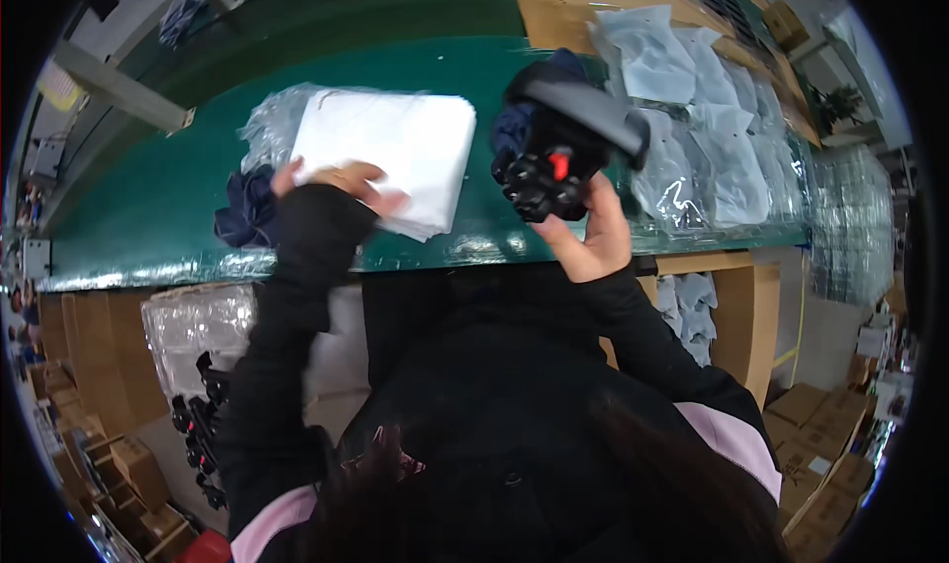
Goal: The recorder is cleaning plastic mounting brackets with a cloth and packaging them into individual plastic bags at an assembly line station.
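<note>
My left hand (351, 182) lies over the near left part of a stack of white sheets (405, 133), its fingers apart and nothing seen in them. In my right hand (596, 239) is a black device (544, 182) with knobby round parts, a small red piece and a broad, curved, glossy section, slightly blurred. Its thumb and fingers grip the near right side, above the table. Dark blue cloth (512, 128) shows behind the device; whether it touches it I cannot tell. Another bunched dark blue cloth (245, 209) sits beside my left wrist.
Clear plastic bags (279, 123) lie behind the sheets on the green table (465, 252). At the right are several plastic-wrapped pale packs (727, 158) on cardboard. Below the edge stand an open carton (741, 316) at right and several black devices (203, 425) at left.
</note>
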Demonstrator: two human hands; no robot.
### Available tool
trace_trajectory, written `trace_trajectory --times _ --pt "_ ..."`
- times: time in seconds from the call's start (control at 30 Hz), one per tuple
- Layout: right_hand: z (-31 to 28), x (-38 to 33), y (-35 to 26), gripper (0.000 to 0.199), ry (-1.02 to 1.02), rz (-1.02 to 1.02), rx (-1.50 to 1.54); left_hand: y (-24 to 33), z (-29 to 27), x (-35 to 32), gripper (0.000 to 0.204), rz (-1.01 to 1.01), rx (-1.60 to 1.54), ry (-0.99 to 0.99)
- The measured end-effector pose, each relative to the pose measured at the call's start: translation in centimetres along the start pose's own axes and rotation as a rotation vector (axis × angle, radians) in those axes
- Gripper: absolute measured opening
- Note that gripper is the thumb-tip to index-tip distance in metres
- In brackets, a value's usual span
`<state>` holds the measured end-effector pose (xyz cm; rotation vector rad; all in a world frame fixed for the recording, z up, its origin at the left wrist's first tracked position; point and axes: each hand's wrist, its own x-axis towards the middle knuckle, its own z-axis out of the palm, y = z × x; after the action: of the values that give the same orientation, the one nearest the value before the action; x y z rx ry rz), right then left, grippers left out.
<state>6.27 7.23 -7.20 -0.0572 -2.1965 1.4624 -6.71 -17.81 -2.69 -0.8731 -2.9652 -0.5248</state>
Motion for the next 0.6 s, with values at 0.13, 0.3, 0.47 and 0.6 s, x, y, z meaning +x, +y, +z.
trace_trajectory --times 0.13,0.3,0.47,0.6 --pt "-0.3 0.7 -1.1 0.053 0.022 -0.286 -0.237 1.9 7.1 -0.1 0.038 -0.13 0.16 0.311" --pt "-0.5 0.5 -0.9 0.047 -0.181 0.138 0.111 0.1 8.1 1.5 0.024 -0.291 0.12 0.12" --pt "1.0 2.3 -1.9 0.048 -0.374 0.362 0.326 -0.4 7.1 1.6 0.022 -0.354 -0.282 0.175" --pt "3.0 4.2 -4.0 0.054 -0.565 -0.234 -0.489 -0.4 6.8 0.9 0.015 -0.411 -0.589 0.387"
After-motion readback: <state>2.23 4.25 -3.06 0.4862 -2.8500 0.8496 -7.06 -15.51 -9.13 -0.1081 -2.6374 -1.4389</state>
